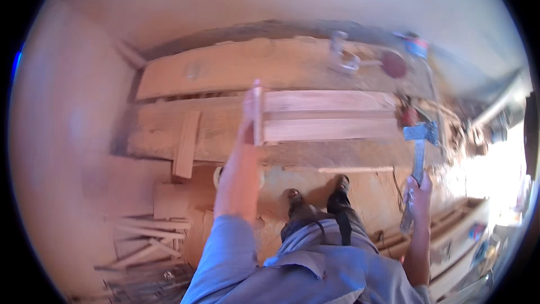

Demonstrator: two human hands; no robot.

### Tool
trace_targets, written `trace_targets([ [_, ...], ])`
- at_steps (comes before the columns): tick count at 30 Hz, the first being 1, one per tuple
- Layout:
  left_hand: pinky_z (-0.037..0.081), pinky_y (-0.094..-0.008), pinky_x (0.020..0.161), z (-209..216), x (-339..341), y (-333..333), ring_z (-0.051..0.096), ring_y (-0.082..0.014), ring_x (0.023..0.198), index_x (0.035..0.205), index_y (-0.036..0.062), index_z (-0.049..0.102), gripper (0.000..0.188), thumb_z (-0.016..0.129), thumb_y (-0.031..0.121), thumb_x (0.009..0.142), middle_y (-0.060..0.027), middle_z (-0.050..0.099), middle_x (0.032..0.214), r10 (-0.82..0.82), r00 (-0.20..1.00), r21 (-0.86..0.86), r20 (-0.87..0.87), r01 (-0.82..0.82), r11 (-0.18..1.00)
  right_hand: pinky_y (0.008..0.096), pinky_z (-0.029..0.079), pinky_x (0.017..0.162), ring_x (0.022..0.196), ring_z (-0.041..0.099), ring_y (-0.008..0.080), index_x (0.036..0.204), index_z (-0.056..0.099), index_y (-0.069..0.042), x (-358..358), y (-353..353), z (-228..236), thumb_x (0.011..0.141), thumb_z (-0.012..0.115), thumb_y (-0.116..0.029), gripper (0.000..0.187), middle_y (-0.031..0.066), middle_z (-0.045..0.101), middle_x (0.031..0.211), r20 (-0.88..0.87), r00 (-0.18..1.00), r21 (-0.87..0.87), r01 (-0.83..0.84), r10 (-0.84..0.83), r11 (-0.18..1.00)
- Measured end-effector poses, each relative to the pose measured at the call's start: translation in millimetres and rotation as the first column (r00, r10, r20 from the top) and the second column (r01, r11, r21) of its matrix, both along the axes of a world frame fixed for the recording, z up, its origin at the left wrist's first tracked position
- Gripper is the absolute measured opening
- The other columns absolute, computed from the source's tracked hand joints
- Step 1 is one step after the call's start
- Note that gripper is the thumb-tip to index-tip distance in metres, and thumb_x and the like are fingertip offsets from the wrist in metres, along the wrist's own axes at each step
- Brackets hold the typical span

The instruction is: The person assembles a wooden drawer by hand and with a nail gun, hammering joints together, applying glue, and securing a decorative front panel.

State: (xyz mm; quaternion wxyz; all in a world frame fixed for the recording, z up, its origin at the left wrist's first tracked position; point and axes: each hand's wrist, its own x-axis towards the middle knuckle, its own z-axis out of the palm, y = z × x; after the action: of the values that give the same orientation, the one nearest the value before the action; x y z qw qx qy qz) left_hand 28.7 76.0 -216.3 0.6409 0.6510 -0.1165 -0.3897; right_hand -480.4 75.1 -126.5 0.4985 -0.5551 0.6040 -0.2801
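Note:
My left hand (pixel 248 118), blurred, is closed on the upright end piece of a pale wooden frame (pixel 326 129). Two parallel boards with a gap between them run rightward from that end piece. The frame lies on the plank workbench (pixel 152 129). In my right hand (pixel 420 191) is a hatchet (pixel 419 149), gripped by its handle, with the grey metal head up near the bench's right end. Beyond the hatchet head sits a small red object (pixel 409 116), too blurred to name.
A short wooden block (pixel 187 143) overhangs the bench's front edge at left. Toward the back right lie a dark red disc (pixel 393 65) and a pale tool (pixel 344 59) of unclear kind. Scrap wood (pixel 149 242) is piled on the floor at lower left. Long timber (pixel 458 242) lies at right.

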Motion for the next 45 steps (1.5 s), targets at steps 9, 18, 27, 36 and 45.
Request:
trace_targets([
  [9, 0.038, -0.035, 0.059, 140.3, -91.1, 2.3, 0.047, -0.0133, 0.062, 0.067, 0.0063, 0.065, 0.051, 0.055, 0.043, 0.102, -0.0003, 0.058, 0.065, -0.121, 0.851, -0.067, 0.512, 0.18, 0.981, 0.0287, 0.042, 0.041, 0.046, 0.053, 0.0127, 0.091, 0.05, -0.006, -96.8, 75.5, -41.3, 0.1, 0.061, -0.015, 0.016, 0.0023, 0.053, 0.064, 0.083, 0.942, 0.239, 0.299, -0.326, 0.924],
  [18, 0.047, -0.0545, 0.098, 149.2, -165.5, -85.0, 0.064, -0.0486, 0.112, 0.1, -0.0075, 0.073, 0.075, 0.037, 0.058, 0.103, -0.0339, 0.067, 0.114, -0.695, 0.096, 0.701, 0.713, -0.062, 0.71, 0.0303, 0.042, 0.041, 0.045, 0.052, 0.0132, 0.09, 0.052, -0.004, -139.4, 75.8, -99.0, 0.1, 0.059, -0.016, 0.017, 0.004, 0.054, 0.064, 0.157, 0.919, 0.409, 0.272, -0.361, 0.871],
  [27, 0.046, -0.0535, 0.101, 101.1, -155.0, -110.5, 0.064, -0.046, 0.112, 0.114, -0.0051, 0.071, 0.071, 0.033, 0.054, 0.105, -0.0303, 0.069, 0.115, -0.702, 0.131, 0.711, 0.7, -0.226, 0.666, 0.0331, 0.043, 0.046, 0.05, 0.055, 0.0133, 0.093, 0.053, -0.003, -184.9, 52.9, -135.0, 0.097, 0.062, -0.014, 0.016, 0.0045, 0.054, 0.064, 0.037, 0.987, 0.414, 0.127, -0.156, 0.902],
  [36, 0.031, -0.0514, 0.116, 74.3, -173.6, -28.4, 0.044, -0.0398, 0.136, 0.139, -0.0002, 0.056, 0.049, 0.048, 0.033, 0.104, -0.0205, 0.055, 0.142, -0.432, -0.161, 0.438, 0.888, 0.006, 0.899, 0.0561, 0.048, 0.067, 0.078, 0.063, 0.0523, 0.106, 0.051, -0.002, -84.1, 22.0, -69.5, 0.094, 0.066, -0.021, 0.027, 0.029, 0.064, 0.078, -0.275, 0.934, 0.002, -0.238, 0.229, 0.971],
  [45, 0.029, -0.0539, 0.116, 84.4, -182.9, -20.2, 0.043, -0.0417, 0.135, 0.136, -0.0026, 0.054, 0.045, 0.053, 0.024, 0.1, -0.0225, 0.056, 0.137, -0.296, -0.151, 0.293, 0.943, -0.04, 0.955, 0.0558, 0.048, 0.066, 0.075, 0.065, 0.0491, 0.105, 0.046, -0.002, 30.4, -7.4, 78.0, 0.095, 0.066, -0.016, 0.027, 0.0245, 0.065, 0.075, -0.285, 0.917, -0.354, -0.37, 0.278, 0.859],
])
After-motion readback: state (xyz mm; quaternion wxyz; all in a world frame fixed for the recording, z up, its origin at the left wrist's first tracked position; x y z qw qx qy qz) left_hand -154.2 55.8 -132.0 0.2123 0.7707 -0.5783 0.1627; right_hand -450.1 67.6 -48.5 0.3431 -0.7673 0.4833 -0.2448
